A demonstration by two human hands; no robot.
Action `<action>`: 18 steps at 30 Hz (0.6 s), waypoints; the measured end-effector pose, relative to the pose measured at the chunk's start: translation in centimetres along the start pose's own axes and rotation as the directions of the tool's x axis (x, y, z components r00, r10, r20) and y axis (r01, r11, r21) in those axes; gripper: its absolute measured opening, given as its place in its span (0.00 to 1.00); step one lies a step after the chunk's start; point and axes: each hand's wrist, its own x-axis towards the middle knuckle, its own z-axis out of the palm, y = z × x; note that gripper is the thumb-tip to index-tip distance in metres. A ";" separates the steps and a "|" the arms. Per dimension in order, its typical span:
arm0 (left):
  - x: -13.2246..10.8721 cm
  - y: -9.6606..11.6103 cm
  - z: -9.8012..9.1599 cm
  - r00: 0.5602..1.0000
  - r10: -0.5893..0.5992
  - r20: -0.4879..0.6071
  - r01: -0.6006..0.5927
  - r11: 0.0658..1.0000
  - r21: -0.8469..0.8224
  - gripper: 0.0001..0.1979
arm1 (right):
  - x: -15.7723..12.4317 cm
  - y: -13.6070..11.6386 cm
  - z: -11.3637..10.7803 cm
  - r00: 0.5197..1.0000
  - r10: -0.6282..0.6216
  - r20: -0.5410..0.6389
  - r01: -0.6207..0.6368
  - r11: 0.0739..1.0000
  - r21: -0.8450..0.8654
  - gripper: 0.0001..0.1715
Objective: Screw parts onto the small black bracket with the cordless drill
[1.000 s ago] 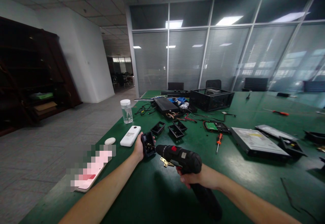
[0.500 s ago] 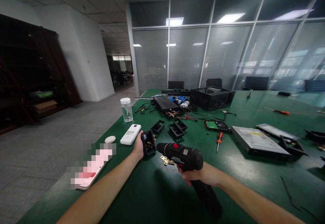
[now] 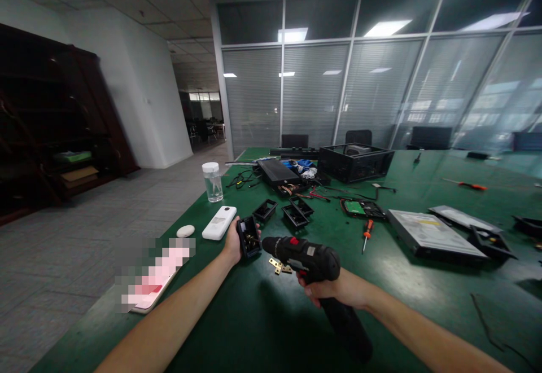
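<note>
The left hand (image 3: 232,243) has its grip closed around a small black plastic open-topped rectangular box (image 3: 243,240), which sits tilted between palm and fingers with its opening facing up and toward the viewer; the right hand (image 3: 324,292) has its grip wrapped about the handle of a black cordless drill with a red switch (image 3: 311,257), whose nose lies just right of the box, though whether it touches cannot be told; inside the box are small brass-coloured parts, too small to make out; flat brass-coloured metal plates (image 3: 275,266) lie on the green counter (image 3: 237,328) near the box, to its right and nearer the viewer; three black plastic rectangular frames (image 3: 265,210) stand beyond the box; farther beyond it, to the left, is a clear jar with a white lid (image 3: 214,187), its contents unclear; well to the right of the box, a silver flat metal drive unit (image 3: 423,236) bears a pale yellowish label, its print unreadable; pale marks on the drill are likewise illegible.
</note>
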 end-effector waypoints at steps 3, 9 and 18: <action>0.1 -0.1 -0.1 1.000 0.026 0.013 -0.026 1.000 0.003 0.26 | 0.0 -0.1 0.0 1.000 0.000 -0.002 0.000 1.000 -0.004 0.13; -0.1 -0.1 0.3 0.999 0.037 -0.014 -0.037 0.999 -0.018 0.26 | -0.1 -0.1 0.0 1.000 0.014 0.001 -0.014 1.000 -0.011 0.14; -0.1 -0.1 0.4 0.997 0.075 -0.035 -0.077 0.995 -0.059 0.26 | 0.0 -0.3 0.2 1.000 0.013 0.001 -0.013 1.000 -0.014 0.13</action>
